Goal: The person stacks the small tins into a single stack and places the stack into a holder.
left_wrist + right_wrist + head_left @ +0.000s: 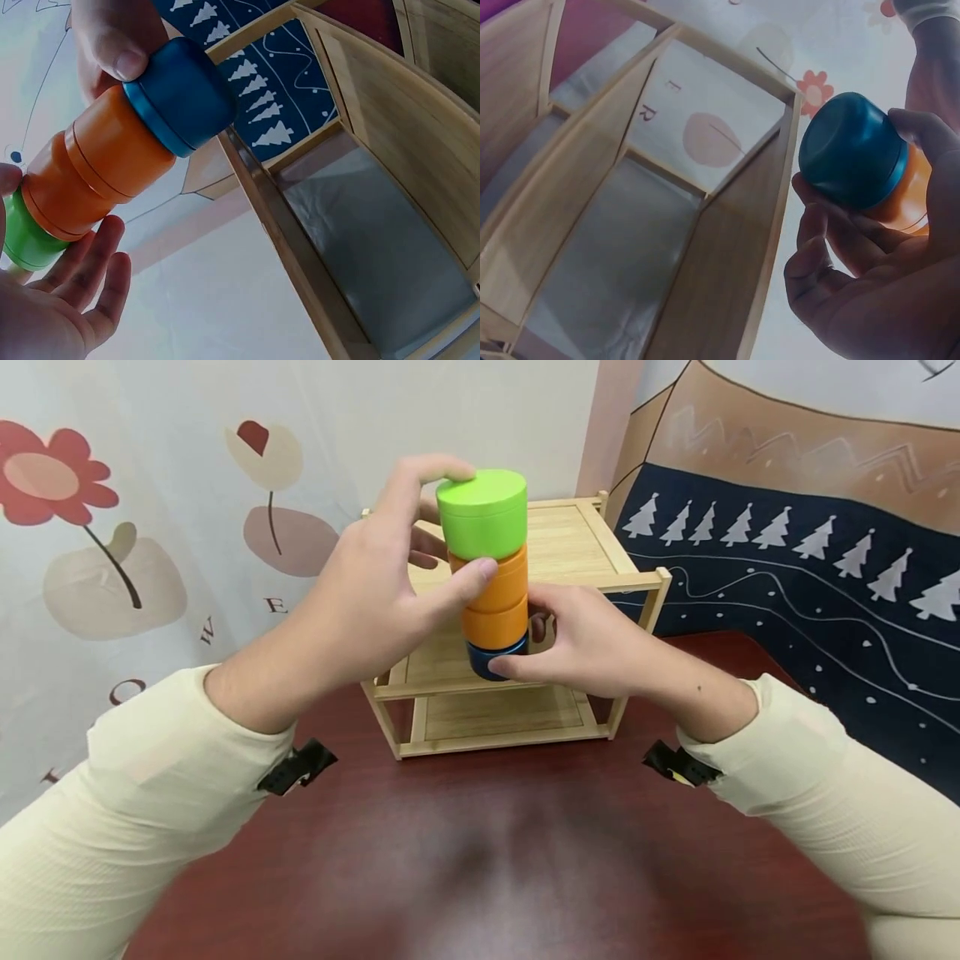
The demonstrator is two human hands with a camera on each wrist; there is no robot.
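Both hands hold up a stack of round containers in the air, tilted slightly. A lime-green container [483, 518] is on top, an orange section [497, 597] with several seams is in the middle, and a dark-blue container [181, 97] is at the bottom. My left hand [375, 581] grips the upper part, its index finger over the green top's edge and its thumb across the orange. Low down, my right hand [588, 639] grips the stack, thumb on the blue container. In the right wrist view the blue container [853, 150] sits between thumb and fingers.
Behind the stack, a light wooden tiered shelf [504, 742] stands on a dark red table [517, 843]. A curtain with printed flowers [187, 460] hangs at the back left, and a dark-blue tree-patterned cloth [817, 577] at the right.
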